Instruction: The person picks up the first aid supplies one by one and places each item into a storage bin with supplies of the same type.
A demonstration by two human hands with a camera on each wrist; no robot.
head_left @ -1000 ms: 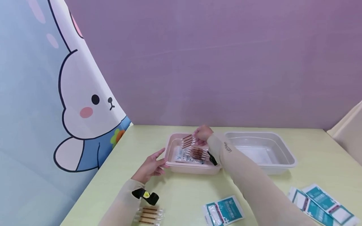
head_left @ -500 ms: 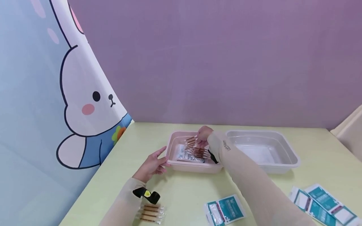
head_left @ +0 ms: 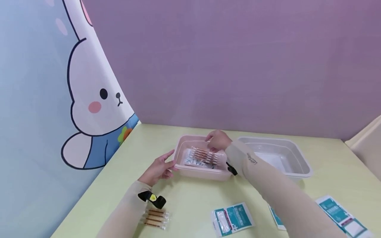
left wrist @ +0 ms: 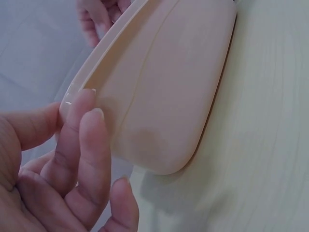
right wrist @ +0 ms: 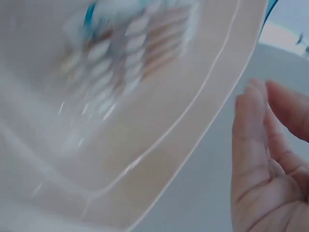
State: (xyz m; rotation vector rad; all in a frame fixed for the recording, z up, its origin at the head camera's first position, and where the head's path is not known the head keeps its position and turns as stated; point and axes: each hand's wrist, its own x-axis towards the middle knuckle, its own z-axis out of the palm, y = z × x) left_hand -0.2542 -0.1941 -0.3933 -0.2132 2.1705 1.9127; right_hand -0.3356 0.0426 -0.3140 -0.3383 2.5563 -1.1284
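A pink plastic tray sits toward the back of the table. My left hand grips its left front corner; in the left wrist view the thumb lies on the rim and the fingers are against the outer wall. Inside lie clear packets of brown-stemmed cotton swabs, overlapping on a white and blue packet. My right hand hovers at the tray's back right edge, holding nothing. In the right wrist view that hand is beside the rim, with thumb and fingers lightly bent.
To the right of the pink tray stands a grey-white tray. Another swab packet lies beside my left forearm. Teal and white packets lie at the front, others at the right, partly behind my right sleeve. A purple wall closes the back.
The right hand has let go of a swab packet, which now lies in the pink tray, and has drawn back toward the right rim. The left hand keeps its grip on the corner.
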